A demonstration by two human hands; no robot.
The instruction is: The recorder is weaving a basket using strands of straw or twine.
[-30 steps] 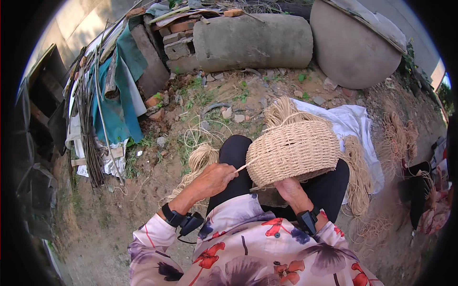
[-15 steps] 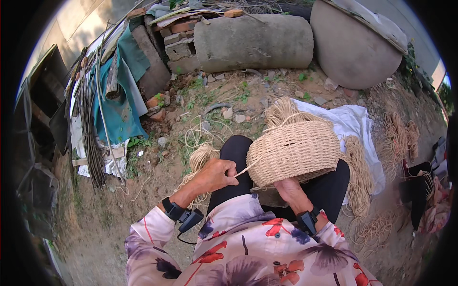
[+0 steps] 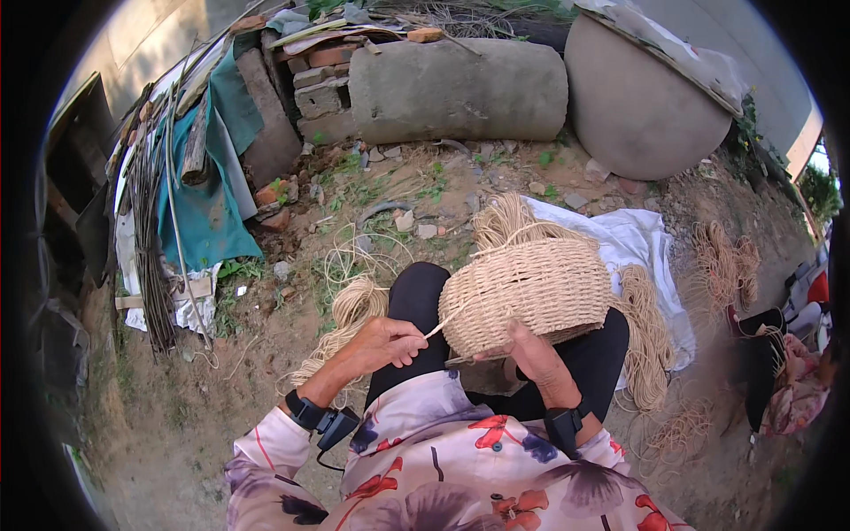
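Across my knees rests a pale woven straw basket, tipped on its side. My right hand grips its near edge, thumb on the outer wall and fingers tucked under, partly hidden. To the left of the basket, my left hand pinches a straw cord, which runs taut to the basket's left side. Behind that hand lies a loose coil of straw cord on the ground. Another bundle of cord sits just beyond the basket.
A white sheet is spread at the right, with a hank of cord beside it. More hanks lie farther right, near another person's dark-trousered leg. A concrete cylinder, a large round jar and teal cloth stand beyond.
My right thumb has come from beneath the basket onto its outer wall. My left hand has turned slightly while holding the cord. The whole view has shifted a little.
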